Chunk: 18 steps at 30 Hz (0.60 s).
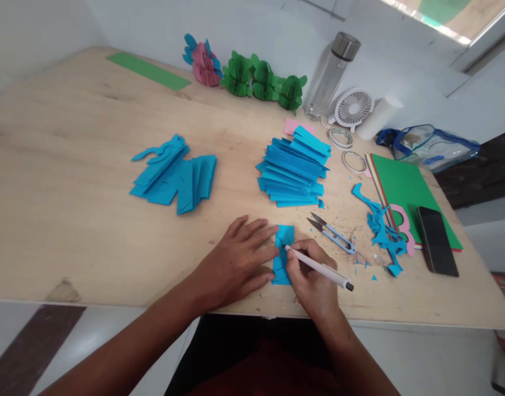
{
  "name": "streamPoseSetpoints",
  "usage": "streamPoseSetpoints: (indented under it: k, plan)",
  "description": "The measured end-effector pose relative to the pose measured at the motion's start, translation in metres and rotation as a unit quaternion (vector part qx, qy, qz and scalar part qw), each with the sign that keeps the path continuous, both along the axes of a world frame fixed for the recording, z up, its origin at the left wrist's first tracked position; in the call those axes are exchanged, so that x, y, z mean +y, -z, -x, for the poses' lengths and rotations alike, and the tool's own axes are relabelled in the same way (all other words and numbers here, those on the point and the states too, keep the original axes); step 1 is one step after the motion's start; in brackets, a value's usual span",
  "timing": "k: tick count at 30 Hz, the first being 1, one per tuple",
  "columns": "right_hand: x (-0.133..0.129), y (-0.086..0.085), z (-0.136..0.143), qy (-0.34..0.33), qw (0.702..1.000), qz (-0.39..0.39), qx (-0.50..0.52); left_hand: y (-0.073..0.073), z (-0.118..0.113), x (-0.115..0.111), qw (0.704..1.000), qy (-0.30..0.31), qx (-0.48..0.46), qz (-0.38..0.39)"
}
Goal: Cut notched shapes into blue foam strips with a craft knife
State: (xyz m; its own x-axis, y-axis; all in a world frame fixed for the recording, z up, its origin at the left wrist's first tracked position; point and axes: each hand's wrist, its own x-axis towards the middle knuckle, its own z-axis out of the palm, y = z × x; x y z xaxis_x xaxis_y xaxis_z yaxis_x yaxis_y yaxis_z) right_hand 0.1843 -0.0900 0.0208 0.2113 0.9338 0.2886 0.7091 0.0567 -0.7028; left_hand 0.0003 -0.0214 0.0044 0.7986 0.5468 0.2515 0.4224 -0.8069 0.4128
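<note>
A small blue paper piece lies upright on the wooden table near its front edge, with curved pen lines on it. My left hand rests flat with fingers spread, its fingertips on the paper's left edge. A white pen is held in my right hand, its tip touching the paper. Beyond my hands lies a fanned stack of folded blue strips. To the left, more folded blue pieces lie in a pile. Thread snips lie right of the paper.
Blue scraps, green sheets and a phone lie at the right. Along the wall stand green paper figures, a pink-and-blue one, a glass bottle and a fan. Tape rolls lie nearby.
</note>
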Motion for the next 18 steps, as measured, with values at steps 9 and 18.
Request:
streamPoseSetpoints:
  k: [9, 18]
  plan:
    - [-0.0016, -0.0027, -0.0022, 0.003, 0.996, 0.000, 0.088, -0.0019, -0.0006, 0.0003, 1.000, 0.004, 0.004, 0.007]
    - [-0.0008, 0.0039, -0.0040, -0.039, 0.996, -0.044, -0.071, -0.0014, -0.0007, -0.0008, 1.000, 0.008, 0.010, 0.002]
